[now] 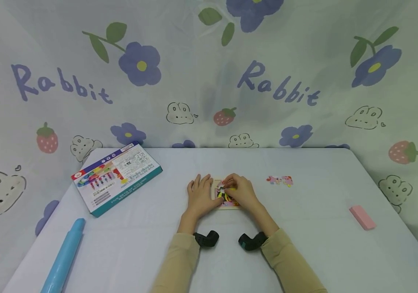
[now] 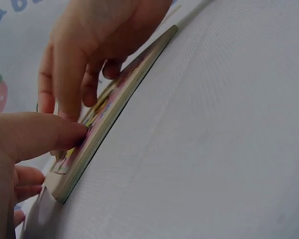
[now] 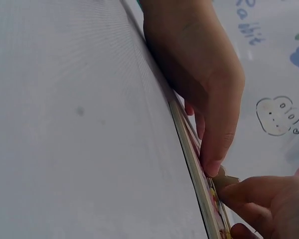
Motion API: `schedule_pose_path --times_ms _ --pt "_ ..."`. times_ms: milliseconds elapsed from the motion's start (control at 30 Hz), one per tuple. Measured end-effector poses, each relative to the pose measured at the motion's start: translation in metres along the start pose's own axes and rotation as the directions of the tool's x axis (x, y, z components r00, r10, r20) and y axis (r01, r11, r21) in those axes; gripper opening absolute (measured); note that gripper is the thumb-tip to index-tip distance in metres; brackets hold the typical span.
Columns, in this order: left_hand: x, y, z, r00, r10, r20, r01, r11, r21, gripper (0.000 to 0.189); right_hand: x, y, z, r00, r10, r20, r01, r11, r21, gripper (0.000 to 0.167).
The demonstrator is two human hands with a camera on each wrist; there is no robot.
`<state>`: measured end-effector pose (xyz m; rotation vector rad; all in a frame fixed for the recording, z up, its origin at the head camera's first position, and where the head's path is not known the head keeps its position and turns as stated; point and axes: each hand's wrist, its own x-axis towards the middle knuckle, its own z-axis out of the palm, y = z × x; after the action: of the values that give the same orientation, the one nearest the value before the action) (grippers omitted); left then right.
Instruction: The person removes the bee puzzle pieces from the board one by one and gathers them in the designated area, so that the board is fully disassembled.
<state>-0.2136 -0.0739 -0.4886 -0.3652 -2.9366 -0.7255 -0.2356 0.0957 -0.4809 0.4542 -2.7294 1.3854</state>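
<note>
Jigsaw puzzle (image 1: 228,202), rectangular, with a pale wooden rim and a yellow-and-black figure on pink, lies flat on the white tabletop (image 1: 231,268); it serves as the dial's centre, twelve o'clock pointing away from the person. Nearest, toward seven and five o'clock, are two tan fabric sleeves (image 1: 179,256), with a black wrist camera (image 1: 209,239) at each cuff. A light blue, smooth, tapering tube (image 1: 64,256) lies toward eight o'clock. Well apart, between three and four, is a pink oblong block (image 1: 362,217).

The left hand (image 1: 200,197) is at the puzzle's nine o'clock side, its grip spread apart, the thumb resting on the puzzle. From three o'clock the right hand (image 1: 241,190) reaches over the puzzle, its grip pinched together on a small tan-sided piece (image 3: 226,180), partly hidden by fingers.

Farther off, a white, blue and teal printed box (image 1: 117,179) lies angled between nine and ten, and loose pink puzzle pieces (image 1: 287,180) lie between two and three. Beyond, at twelve, hangs a white sheet (image 1: 201,61) printed with flowers, strawberries, rabbits and "Rabbit".
</note>
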Motion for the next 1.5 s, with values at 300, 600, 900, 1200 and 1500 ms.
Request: schedule_pose_path --times_ms 300,600,900,1200,1500 --pt "0.004 0.004 0.003 1.000 0.008 0.010 -0.008 1.000 -0.022 0.075 0.000 0.000 -0.007 1.000 0.016 -0.007 -0.016 0.999 0.031 0.019" --pt "0.006 0.007 0.002 1.000 -0.001 0.010 0.001 1.000 -0.019 0.074 0.001 0.002 -0.019 0.937 0.308 -0.164 -0.259 0.929 0.264 0.019" --pt "0.004 0.004 0.000 0.999 -0.011 0.034 0.011 1.000 -0.006 0.076 -0.001 0.012 -0.052 0.900 0.404 -0.164 -0.326 0.873 0.363 0.032" --pt "0.001 0.003 -0.003 0.999 -0.024 0.043 0.024 1.000 -0.012 0.076 -0.008 0.025 -0.076 0.890 0.420 -0.176 -0.386 0.901 0.201 0.032" --pt "0.000 0.002 -0.004 0.999 -0.029 0.043 0.029 0.999 -0.013 0.075 -0.010 0.030 -0.085 0.882 0.400 -0.248 -0.420 0.907 -0.032 0.035"
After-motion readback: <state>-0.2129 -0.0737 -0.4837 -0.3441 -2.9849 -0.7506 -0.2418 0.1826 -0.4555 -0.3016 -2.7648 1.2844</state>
